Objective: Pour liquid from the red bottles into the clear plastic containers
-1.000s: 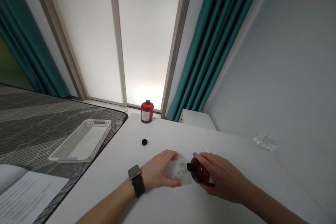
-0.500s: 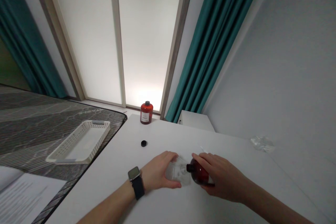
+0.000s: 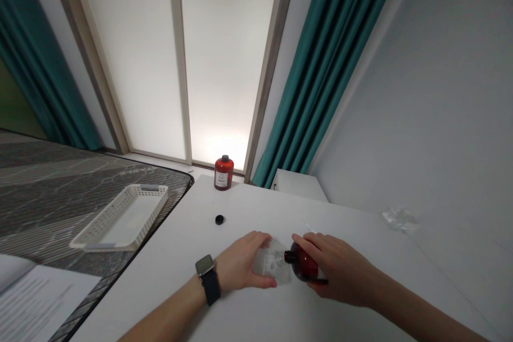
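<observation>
My left hand (image 3: 244, 262), with a watch on its wrist, is closed around the side of a clear bottle (image 3: 276, 264) on the white table. In my right hand (image 3: 336, 267) is a dark red bottle (image 3: 303, 263), tipped on its side. Its uncapped black neck points left and lies right at the mouth of the clear bottle; whether the two touch, I cannot tell. Any liquid passing between them is too small to make out. A small black cap (image 3: 219, 219) lies on the table beyond my left hand.
A capped red bottle (image 3: 223, 173) with a white label stands at the table's far edge. Crumpled clear plastic (image 3: 399, 219) lies at the right by the wall. To the left are a white basket (image 3: 150, 222) and an open booklet (image 3: 48, 299) on a dark patterned surface.
</observation>
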The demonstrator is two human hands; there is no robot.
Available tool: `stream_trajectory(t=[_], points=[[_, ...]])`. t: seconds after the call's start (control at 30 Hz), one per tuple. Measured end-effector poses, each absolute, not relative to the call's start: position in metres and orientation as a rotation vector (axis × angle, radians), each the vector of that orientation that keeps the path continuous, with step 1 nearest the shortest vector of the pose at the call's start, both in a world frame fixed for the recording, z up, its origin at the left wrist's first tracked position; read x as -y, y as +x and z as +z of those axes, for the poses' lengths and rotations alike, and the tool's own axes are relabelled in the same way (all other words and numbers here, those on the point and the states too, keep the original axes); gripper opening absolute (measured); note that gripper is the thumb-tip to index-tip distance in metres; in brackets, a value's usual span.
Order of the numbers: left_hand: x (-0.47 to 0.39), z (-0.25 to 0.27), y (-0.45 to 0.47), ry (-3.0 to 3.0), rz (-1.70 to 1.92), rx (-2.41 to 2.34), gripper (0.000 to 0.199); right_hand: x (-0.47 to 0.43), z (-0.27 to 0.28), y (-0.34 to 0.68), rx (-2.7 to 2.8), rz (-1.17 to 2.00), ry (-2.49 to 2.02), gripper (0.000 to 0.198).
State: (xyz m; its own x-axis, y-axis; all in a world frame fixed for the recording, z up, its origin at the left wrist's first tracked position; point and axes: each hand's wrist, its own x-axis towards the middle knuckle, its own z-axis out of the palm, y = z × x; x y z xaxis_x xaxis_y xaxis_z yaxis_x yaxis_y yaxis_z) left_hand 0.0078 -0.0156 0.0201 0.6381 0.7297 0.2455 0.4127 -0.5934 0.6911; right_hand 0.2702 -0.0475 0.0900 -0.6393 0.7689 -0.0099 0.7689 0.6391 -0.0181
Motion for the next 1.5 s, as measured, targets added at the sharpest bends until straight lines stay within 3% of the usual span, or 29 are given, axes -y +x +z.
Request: stream_trajectory(t=[1.5], points=[[0.0178,0.0247,0.0084,2.244,0.683,-0.898,0.067,0.0511,0.0917,0.2684,-2.837,-0.056,1.366,0.080]])
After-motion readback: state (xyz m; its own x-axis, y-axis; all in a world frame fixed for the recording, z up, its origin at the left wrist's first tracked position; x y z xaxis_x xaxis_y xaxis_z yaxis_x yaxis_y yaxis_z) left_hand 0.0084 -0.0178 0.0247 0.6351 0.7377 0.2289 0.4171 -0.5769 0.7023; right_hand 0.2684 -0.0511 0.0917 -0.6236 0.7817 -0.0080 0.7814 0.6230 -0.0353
